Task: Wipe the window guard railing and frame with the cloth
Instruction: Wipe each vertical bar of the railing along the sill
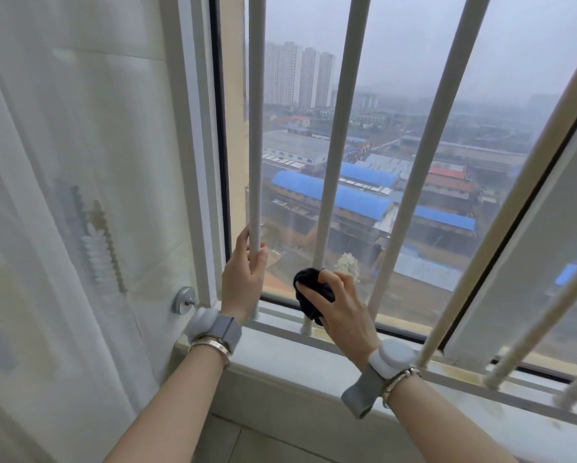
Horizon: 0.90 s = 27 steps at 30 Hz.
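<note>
My right hand (339, 307) grasps the soft black cloth (310, 292), bunched round the foot of the second white metal railing bar (334, 135), just above the pale window sill (280, 355). My left hand (243, 275) curls round the first bar (255, 128). The cloth looks light and limp, so I judge it best gripped wrapped tight. The bars look stiff and smooth. My palm hides most of the cloth; the bar tops are cut off.
</note>
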{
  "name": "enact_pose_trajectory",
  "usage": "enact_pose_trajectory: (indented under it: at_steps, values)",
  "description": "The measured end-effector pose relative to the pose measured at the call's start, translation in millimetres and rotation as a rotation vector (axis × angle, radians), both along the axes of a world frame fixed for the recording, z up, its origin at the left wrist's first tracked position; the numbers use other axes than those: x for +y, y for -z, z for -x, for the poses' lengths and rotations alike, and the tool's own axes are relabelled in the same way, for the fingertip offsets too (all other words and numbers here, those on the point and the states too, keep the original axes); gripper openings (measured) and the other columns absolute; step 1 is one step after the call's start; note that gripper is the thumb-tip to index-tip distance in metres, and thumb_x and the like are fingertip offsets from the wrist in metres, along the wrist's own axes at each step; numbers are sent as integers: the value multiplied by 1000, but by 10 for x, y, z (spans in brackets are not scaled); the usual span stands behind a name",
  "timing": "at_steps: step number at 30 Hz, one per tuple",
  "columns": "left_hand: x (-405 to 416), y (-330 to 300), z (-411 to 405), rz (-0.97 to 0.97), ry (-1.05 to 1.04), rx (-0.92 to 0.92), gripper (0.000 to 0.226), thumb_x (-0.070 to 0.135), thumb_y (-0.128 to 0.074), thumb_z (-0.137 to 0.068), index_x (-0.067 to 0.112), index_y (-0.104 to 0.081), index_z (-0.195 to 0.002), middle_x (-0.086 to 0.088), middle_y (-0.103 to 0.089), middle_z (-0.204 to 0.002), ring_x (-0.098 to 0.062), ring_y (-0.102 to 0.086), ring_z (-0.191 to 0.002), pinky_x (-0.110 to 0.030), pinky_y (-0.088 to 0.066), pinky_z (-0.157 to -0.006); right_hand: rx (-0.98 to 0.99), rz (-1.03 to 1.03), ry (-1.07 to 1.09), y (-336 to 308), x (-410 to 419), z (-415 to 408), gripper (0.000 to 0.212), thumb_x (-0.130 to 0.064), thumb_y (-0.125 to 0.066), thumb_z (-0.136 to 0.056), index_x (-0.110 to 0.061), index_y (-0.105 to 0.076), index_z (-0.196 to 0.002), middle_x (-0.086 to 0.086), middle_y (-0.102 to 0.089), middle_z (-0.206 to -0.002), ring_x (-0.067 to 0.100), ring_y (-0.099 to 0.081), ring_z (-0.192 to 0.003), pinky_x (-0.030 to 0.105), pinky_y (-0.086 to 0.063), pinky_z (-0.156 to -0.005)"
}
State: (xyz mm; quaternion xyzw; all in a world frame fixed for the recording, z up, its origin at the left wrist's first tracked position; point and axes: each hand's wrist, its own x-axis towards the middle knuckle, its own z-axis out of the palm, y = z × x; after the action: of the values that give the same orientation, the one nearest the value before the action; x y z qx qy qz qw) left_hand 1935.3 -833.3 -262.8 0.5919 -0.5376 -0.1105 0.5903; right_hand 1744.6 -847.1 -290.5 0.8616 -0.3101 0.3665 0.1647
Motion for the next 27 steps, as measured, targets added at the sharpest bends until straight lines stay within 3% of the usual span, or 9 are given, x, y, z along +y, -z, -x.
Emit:
enact_pose_trajectory:
  at_steps: [3,6,9,14,17,19,21,23,27]
  values:
    - [26,229,30,-69,-38,-6,30,28,-46,-96,22,-43,-125,3,-63,-102,-18,-60,-90,-38,-50,-80,81,-24,-17,260,23,40,66,5,-79,-60,-20,-59,-118,5,-40,-116,29,-43,-101,32,-55,-50]
    - [58,268,67,-96,-74,-12,27,25,-45,-97,15,-46,-121,1,-59,-90,-20,-58,-83,-32,-45,-71,172,-59,-52,437,58,54,53,6,-77,-61,-19,-67,-107,2,-41,-109,25,-43,-91,29,-54,-51]
    - [51,256,62,-111,-55,6,27,22,-43,-97,13,-45,-123,-4,-60,-97,-21,-57,-87,-32,-45,-74,217,-68,-76,263,114,50,46,4,-80,-58,-21,-70,-97,3,-51,-99,23,-47,-79,28,-50,-47]
    - [89,267,104,-118,-34,41,26,15,-41,-97,12,-43,-123,-1,-58,-102,-20,-56,-90,-29,-44,-78,-98,4,-40,-225,163,53,39,1,-72,-74,-10,-64,-110,11,-42,-116,31,-42,-104,40,-55,-66]
    - [115,288,154,-97,-44,38,34,15,-42,-96,12,-40,-130,0,-53,-113,-15,-53,-102,-23,-40,-82,-169,0,-36,-97,134,-15,25,-6,-59,-84,-11,-58,-108,10,-38,-118,33,-43,-108,44,-56,-69]
    - [138,339,196,-44,-111,30,43,11,-44,-94,12,-36,-136,-3,-44,-127,-12,-45,-114,-25,-39,-92,-176,-81,-36,153,157,-27,27,-3,-63,-81,-11,-58,-106,10,-39,-117,34,-50,-104,42,-57,-68]
    - [184,396,267,67,-185,28,47,6,-45,-91,11,-36,-136,-6,-40,-135,-18,-39,-124,-32,-37,-102,-115,-176,-20,426,235,-29,28,1,-71,-75,-10,-62,-99,10,-43,-114,32,-54,-100,37,-56,-64]
    - [206,430,345,196,-238,-31,45,7,-43,-87,9,-40,-132,-7,-41,-135,-21,-36,-127,-27,-33,-106,-2,-211,6,589,270,-49,25,3,-72,-70,-11,-63,-87,9,-52,-105,29,-55,-97,32,-54,-60]
    - [118,324,509,217,38,-72,41,23,-46,-89,10,-46,-127,-1,-48,-129,-8,-44,-120,-22,-37,-101,263,-77,-11,571,183,82,21,5,-69,-60,-12,-62,-70,7,-57,-85,28,-56,-74,33,-50,-59]
